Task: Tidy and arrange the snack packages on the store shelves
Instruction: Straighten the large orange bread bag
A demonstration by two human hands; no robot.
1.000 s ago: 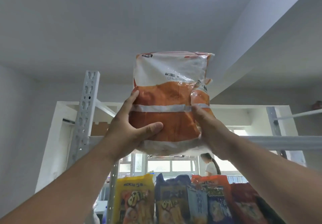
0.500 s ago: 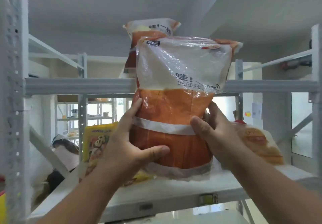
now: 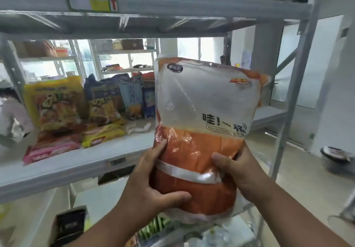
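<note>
While the left hand [image 3: 151,187] and right hand [image 3: 238,172] clasp its lower orange half from either side, the snack bag [image 3: 201,131] stands upright before the white shelf [image 3: 63,168]. Its top is clear plastic with black lettering.

A shop or stockroom: grey metal shelving [image 3: 153,4] with a label card [image 3: 90,0] at upper left, snack packages [image 3: 55,102] lined up on a white shelf [image 3: 67,162] at left, more racks [image 3: 123,52] behind.
</note>
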